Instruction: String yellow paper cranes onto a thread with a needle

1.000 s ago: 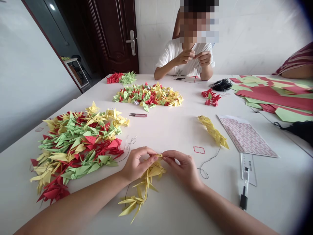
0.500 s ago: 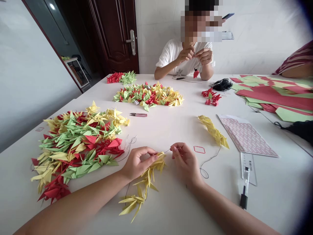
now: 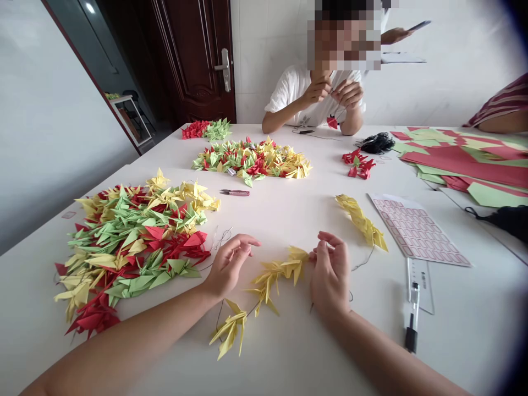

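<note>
One white counter (image 3: 289,212) bore a yellow garland (image 3: 266,281) at six o'clock. Too hard a pull might have torn its paper folds, which looked spiky and unevenly bunched. At five, the right hand (image 3: 331,275) pinched its upper end; at seven, the left hand (image 3: 226,267) hung released. Thin dark thread (image 3: 251,312) showed between clusters.

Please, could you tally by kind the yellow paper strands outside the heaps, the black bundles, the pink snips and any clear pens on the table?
Yellow paper strands: 2
Black bundles: 2
Pink snips: 1
Clear pen: 1
Total: 6
</note>
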Demonstrator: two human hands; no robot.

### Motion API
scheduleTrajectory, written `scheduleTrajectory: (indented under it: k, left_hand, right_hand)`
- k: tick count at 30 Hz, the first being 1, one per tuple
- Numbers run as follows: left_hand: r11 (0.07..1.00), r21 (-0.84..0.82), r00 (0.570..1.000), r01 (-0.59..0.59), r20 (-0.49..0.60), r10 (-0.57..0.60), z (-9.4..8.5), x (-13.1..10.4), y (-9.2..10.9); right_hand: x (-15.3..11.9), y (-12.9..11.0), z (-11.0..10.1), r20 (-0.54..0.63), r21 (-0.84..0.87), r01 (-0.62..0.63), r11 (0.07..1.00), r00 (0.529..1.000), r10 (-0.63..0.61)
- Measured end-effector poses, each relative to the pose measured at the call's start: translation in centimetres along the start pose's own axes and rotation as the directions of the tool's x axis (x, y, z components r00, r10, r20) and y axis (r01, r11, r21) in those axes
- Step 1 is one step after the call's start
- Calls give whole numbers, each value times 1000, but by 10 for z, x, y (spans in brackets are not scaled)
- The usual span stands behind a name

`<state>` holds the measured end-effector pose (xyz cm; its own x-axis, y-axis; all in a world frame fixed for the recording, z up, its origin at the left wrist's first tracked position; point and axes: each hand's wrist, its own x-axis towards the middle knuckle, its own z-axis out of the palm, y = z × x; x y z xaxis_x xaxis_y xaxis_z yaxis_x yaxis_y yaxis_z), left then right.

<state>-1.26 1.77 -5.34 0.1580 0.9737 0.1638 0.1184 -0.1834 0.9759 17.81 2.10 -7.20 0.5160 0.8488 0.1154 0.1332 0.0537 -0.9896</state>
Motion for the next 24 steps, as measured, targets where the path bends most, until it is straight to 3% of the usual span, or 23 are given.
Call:
scheduleTrajectory:
  k: [3, 5, 7, 8, 10, 12, 14, 16, 19, 21, 24]
  left_hand:
    - [999, -33, 989, 40, -142, -44, 2, 0, 6]
    - [997, -35, 982, 66, -173, -71, 1, 0, 17]
    - [991, 60, 991, 116, -68, -112, -4, 0, 36]
    - [978, 164, 987, 132, 68, -144, -9, 0, 47]
    - [879, 473, 886, 54, 384, -261, -20, -1, 68]
    - [695, 703, 845, -149, 455, -279, -34, -3, 83]
    - [615, 752, 813, -237, 500, -298, -47, -8, 86]
    - [649, 709, 753, -276, 579, -313, -59, -18, 81]
    - [664, 703, 790, -255, 548, -276, -73, -40, 66]
    - [624, 721, 798, -301, 549, -248, -77, -58, 58]
    - [418, 815, 852, -401, 500, -157, -78, -83, 47]
  right_hand:
    - [-3, -1, -3, -1, -148, 273, 951, 961, -276]
    - [-8, -3, -6, 53, -164, 477, 864, 878, -475]
    - [-14, -6, -9, 158, -110, 663, 741, 747, -646]
    - [-17, -8, -11, 231, -73, 740, 669, 665, -711]
    - [-22, -12, -14, 364, 5, 844, 536, 498, -787]
    - [-25, -15, -15, 446, 74, 891, 447, 372, -814]
    - [-26, -17, -16, 476, 120, 903, 413, 313, -822]
    - [-25, -18, -16, 480, 141, 899, 415, 305, -823]
    - [-24, -18, -14, 470, 147, 878, 455, 343, -813]
    - [-23, -19, -13, 445, 142, 842, 520, 415, -793]
    - [-22, -19, -12, 385, 141, 739, 659, 572, -724]
